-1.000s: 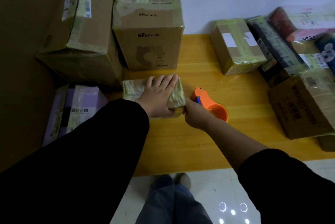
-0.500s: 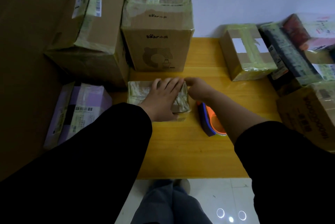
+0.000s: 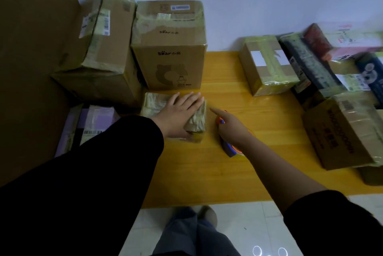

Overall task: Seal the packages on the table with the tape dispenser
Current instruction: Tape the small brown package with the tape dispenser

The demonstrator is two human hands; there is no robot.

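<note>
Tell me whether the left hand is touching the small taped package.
Touching. The head view shows the left hand lying flat on the small taped package, fingers spread across its top with no gap.

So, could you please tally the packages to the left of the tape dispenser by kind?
Brown boxes: 2, the tilted box and the Bear box.
Taped package: 1, flat under the left hand.
Purple package: 1.
Total: 4.
</note>
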